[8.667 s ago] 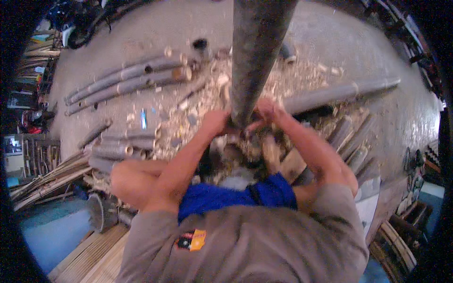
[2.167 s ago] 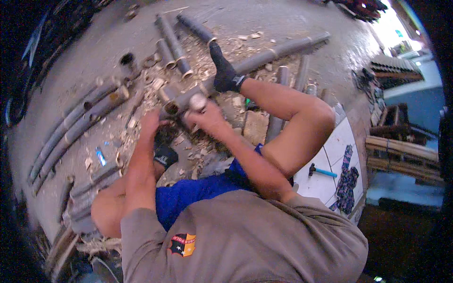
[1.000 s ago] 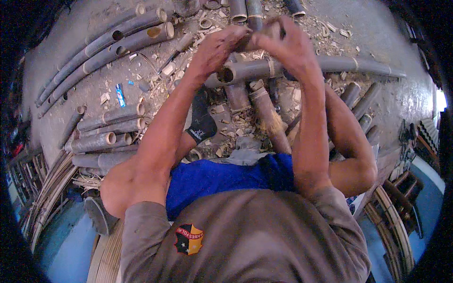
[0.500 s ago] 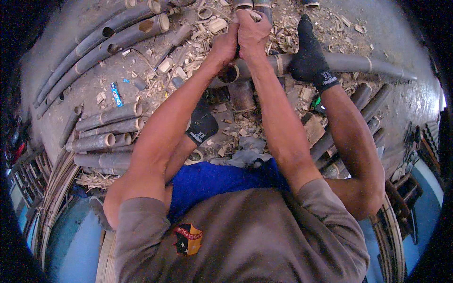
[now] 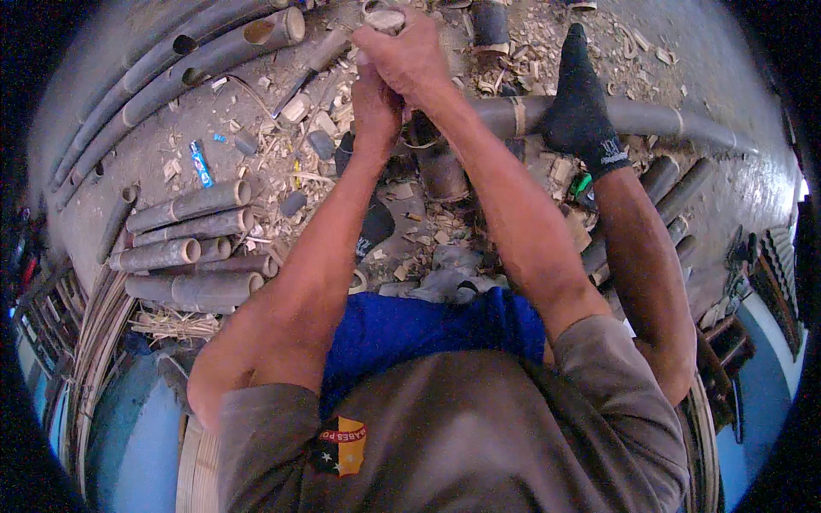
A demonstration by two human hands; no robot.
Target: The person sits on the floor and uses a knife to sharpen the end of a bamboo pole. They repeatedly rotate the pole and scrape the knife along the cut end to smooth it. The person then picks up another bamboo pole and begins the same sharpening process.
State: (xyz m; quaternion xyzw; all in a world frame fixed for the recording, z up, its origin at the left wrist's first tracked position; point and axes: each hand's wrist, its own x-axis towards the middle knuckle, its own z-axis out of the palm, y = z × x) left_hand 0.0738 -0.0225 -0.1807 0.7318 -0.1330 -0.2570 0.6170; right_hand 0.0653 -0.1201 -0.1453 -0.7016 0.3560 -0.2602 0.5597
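Note:
My right hand (image 5: 412,58) is closed round something with a pale, rounded end (image 5: 385,20); the hand hides the rest of it, so its kind cannot be told. Just below, and touching it, my left hand (image 5: 376,101) is closed too. What the left fingers hold, if anything, is hidden. Under my hands and forearms lies the open end of a long dark bamboo tube (image 5: 637,118) with pale node rings. My right foot, in a black sock (image 5: 577,103), rests against this tube. A shorter bamboo piece (image 5: 443,173) sits beneath the tube's near end.
Wood chips (image 5: 505,68) litter the floor. Cut bamboo tubes (image 5: 192,292) are stacked at left, with long notched bamboo poles (image 5: 227,51) beyond. A knife with a wooden handle (image 5: 329,50) lies left of my hands. More bamboo tubes (image 5: 682,190) lie at right.
Both hands have moved left and slightly lower, together with the pale-ended thing in the right hand. The view has shifted a little, and the bamboo tube's near end is now more hidden by my forearms.

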